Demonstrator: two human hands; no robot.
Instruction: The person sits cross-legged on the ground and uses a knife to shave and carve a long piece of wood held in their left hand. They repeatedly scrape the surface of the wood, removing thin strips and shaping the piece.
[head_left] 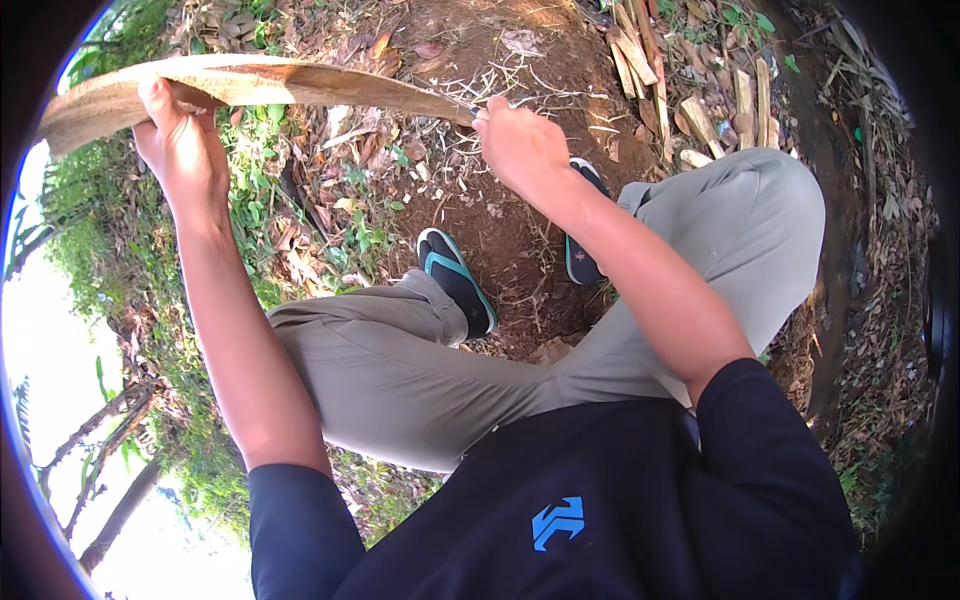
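Observation:
A long pale strip of split wood (pixel 330 86) runs across the top of the head view, its narrow end reaching toward the right. My left hand (pixel 188 150) is closed around it from below near its broad left part, with the thumb against its near face. At the narrow tip, my right hand (pixel 524 143) is closed in a fist. A thin dark edge shows between that fist and the wood tip; the fingers hide most of what they grip, and I cannot tell its kind.
Split wood pieces (pixel 700 122) lie on the ground at the upper right. Shavings (pixel 510 85) litter the brown soil beyond my feet, which wear dark sandals (pixel 455 280) over socks. Leafy plants (pixel 262 150) and dry leaves cover the left side. Branches (pixel 115 450) stand at the far left.

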